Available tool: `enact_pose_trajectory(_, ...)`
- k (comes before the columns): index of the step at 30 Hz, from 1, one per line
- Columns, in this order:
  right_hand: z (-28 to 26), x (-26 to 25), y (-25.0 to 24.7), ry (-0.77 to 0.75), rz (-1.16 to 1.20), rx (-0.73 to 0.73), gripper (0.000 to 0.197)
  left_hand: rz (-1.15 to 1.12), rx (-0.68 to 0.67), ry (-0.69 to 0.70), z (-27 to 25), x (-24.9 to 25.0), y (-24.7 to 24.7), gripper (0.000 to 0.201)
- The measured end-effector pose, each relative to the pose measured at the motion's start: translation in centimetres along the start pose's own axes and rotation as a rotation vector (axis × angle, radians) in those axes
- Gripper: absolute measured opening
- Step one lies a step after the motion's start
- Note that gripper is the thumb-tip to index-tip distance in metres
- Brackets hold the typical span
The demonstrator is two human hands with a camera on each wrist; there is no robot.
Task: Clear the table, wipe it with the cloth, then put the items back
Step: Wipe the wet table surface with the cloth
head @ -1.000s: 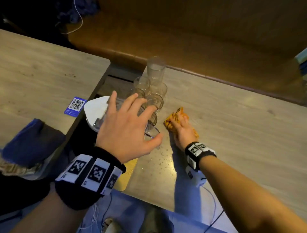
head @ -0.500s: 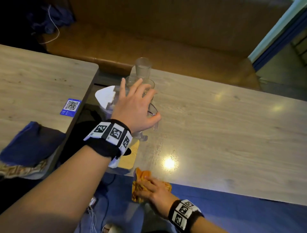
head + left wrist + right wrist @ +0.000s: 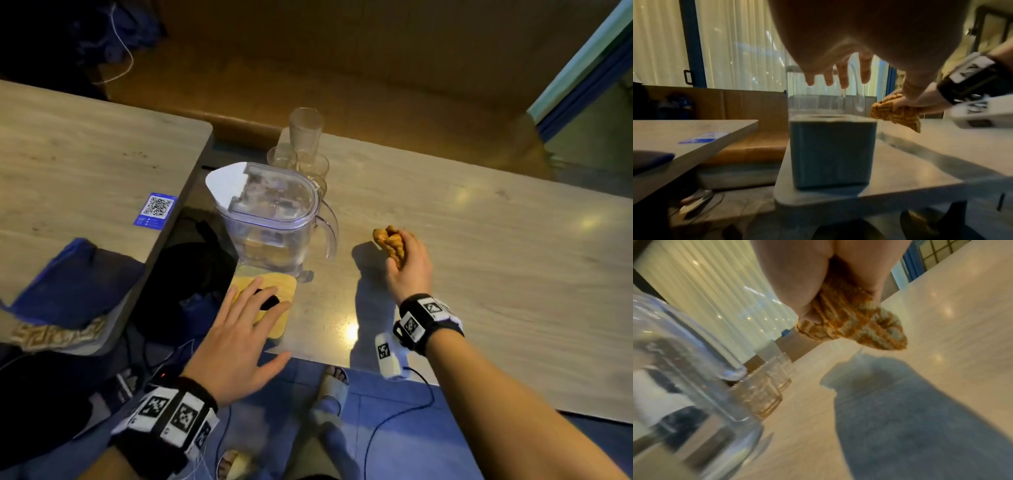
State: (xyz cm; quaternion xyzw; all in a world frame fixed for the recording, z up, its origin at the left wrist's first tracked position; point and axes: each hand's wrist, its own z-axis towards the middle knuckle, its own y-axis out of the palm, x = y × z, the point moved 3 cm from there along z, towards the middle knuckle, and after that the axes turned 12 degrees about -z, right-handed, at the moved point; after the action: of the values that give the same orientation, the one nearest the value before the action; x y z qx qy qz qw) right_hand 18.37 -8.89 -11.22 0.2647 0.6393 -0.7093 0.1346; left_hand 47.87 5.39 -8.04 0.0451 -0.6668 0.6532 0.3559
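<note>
- Orange cloth [image 3: 390, 245]: I log it bunched inside my right hand [image 3: 407, 263], lifted off the table [image 3: 479, 257].
- Left hand [image 3: 236, 339]: fingers spread, empty, above the tissue box [image 3: 831, 152].

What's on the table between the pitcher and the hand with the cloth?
Nothing but bare tabletop and the hand's shadow. The head view shows the pitcher, its handle toward the right hand, which grips the cloth just above the table.

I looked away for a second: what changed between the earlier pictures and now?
The left hand left the pitcher and now hovers open over the box. The right hand lifted the cloth off the table, bunched. Glasses unchanged.
</note>
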Motion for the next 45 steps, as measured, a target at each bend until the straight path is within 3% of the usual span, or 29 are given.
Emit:
enact_pose_trajectory(2, 2.1, -0.6, 2.8, -0.029, -0.149, -0.162, 0.059, 0.065, -0.091, -0.086, -0.7, -1.2, 1.6, 0.073)
enact_pose_trajectory(5, 0.1, -1.9, 7.3, -0.241, -0.469, -0.43, 0.061, 0.085, -0.15, -0.143, -1.3, -2.4, 3.4, 0.078)
enact_pose_trajectory(7, -3.9, -2.9, 8.8, -0.358, -0.53, -0.399, 0.058, 0.091, -0.149, -0.151, -1.5, -2.7, 3.8, 0.076)
enact_pose_trajectory(9, -8.5, -3.8, 8.6, -0.413, -0.357, -0.308, 0.045, 0.093, -0.12, -0.141, -1.5, -2.7, 3.9, 0.072)
enact_pose_trajectory(11, -12.2, -3.6, 8.9, -0.553, -0.366, -0.298, 0.042, 0.093, -0.088, -0.117, -1.5, -2.6, 3.9, 0.07)
enact_pose_trajectory(14, -16.4, -2.4, 8.4, -0.722, -0.51, -0.516, 0.054, 0.083, -0.079, -0.105, -1.3, -2.4, 3.8, 0.083)
enact_pose_trajectory(16, -19.0, -2.4, 8.2, -0.743, -0.586, -0.613, 0.065, 0.087, -0.109, -0.121, -1.3, -2.4, 3.7, 0.087)
enact_pose_trajectory(17, -20.3, -2.4, 8.0, -0.756, -0.576, -0.628, 0.066, 0.085, -0.121, -0.127, -1.3, -2.4, 3.5, 0.085)
enact_pose_trajectory(19, -22.0, -2.9, 6.7, -0.731, -0.316, -0.665, 0.058, 0.071, -0.114, -0.122, -1.4, -2.3, 3.0, 0.077)
enact_pose_trajectory(21, -23.0, -3.0, 4.9, -0.564, -0.028, -0.774, 0.058, 0.039, -0.076, -0.127, -1.5, -2.2, 2.2, 0.072)
enact_pose_trajectory(23, -23.0, -2.5, 2.9, -0.36, 0.154, -0.692, 0.058, -0.012, -0.022, -0.169, -1.7, -2.3, 1.4, 0.076)
enact_pose_trajectory(26, -20.8, -1.0, 0.1, -0.105, 0.3, -0.42, 0.06, -0.078, 0.046, -0.306, -1.5, -2.7, 0.9, 0.091)
enact_pose_trajectory(30, -13.2, 1.9, -2.8, 0.127, 0.178, 0.009, 0.058, -0.131, 0.05, -0.487, 0.4, -2.3, 1.1, 0.112)
enact_pose_trajectory(31, -11.0, 2.8, -2.8, 0.175, 0.12, 0.052, 0.057, -0.129, 0.045, -0.509, 1.0, -2.1, 1.2, 0.115)
enact_pose_trajectory(33, -7.7, 4.1, -1.6, 0.235, -0.057, -0.01, 0.056, -0.122, 0.015, -0.555, 2.0, -1.9, 1.5, 0.119)
enact_pose_trajectory(35, -6.6, 4.4, 0.6, 0.194, -0.287, -0.151, 0.055, -0.096, -0.021, -0.611, 2.8, -1.9, 1.8, 0.123)
enact_pose_trajectory(38, -9.2, 3.1, 3.7, 0.073, -0.58, -0.294, 0.06, -0.068, -0.005, -0.655, 3.4, -2.0, 1.8, 0.123)
enact_pose_trajectory(45, -19.7, -2.5, 7.1, -0.295, -0.62, -0.31, 0.084, -0.143, 0.054, -0.646, 1.9, -2.7, 0.7, 0.116)
